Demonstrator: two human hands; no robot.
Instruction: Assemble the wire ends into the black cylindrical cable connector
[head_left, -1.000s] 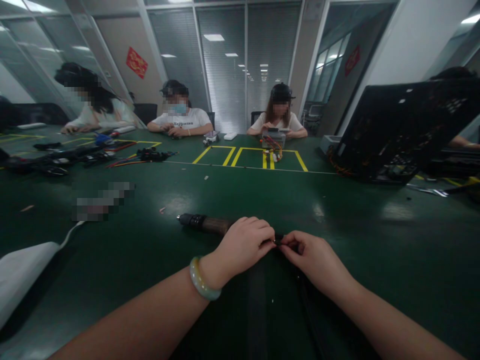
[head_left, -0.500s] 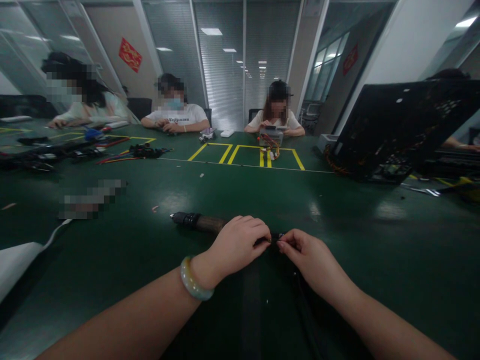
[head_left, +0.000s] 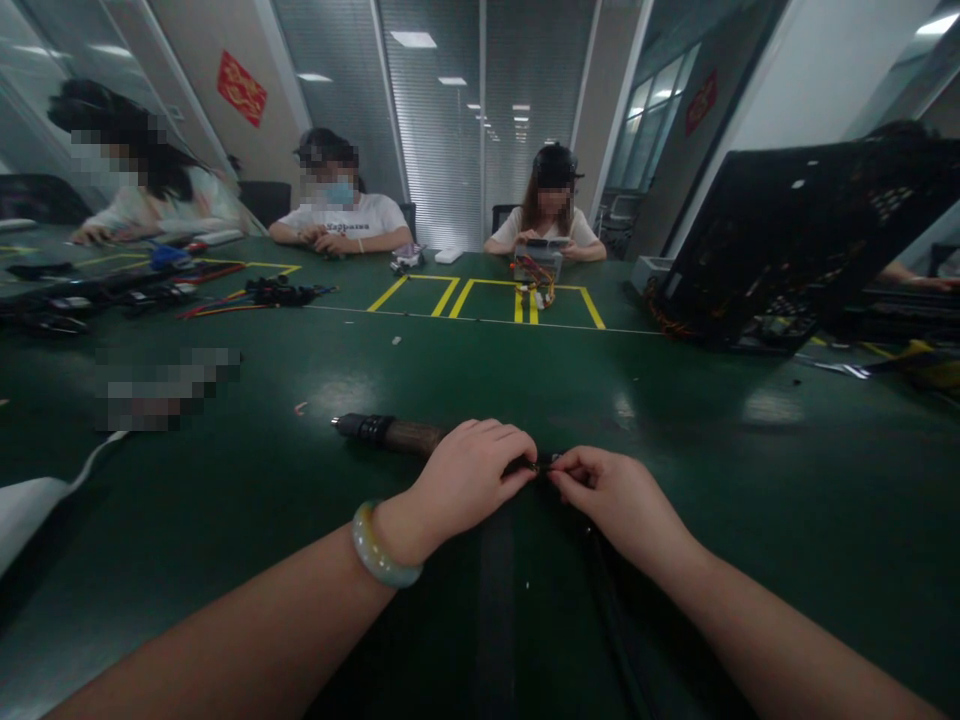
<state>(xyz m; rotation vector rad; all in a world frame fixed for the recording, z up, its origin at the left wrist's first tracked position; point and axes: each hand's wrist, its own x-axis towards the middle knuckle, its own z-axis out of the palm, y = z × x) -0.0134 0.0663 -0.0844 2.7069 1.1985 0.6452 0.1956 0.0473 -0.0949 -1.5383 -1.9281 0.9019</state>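
- Two hands unchanged: left hand (head_left: 472, 475) and right hand (head_left: 607, 495) still pinch a small dark part (head_left: 541, 464) between fingertips.
- Tool (head_left: 390, 433) lies under left hand, as before.
- View shifted slightly.

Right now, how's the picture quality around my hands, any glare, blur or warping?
Head view: dim but sharp on the left hand and right hand; ceiling lights glare off the green table; wide-lens warping bends the room edges; the dark cable barely separates from the table.
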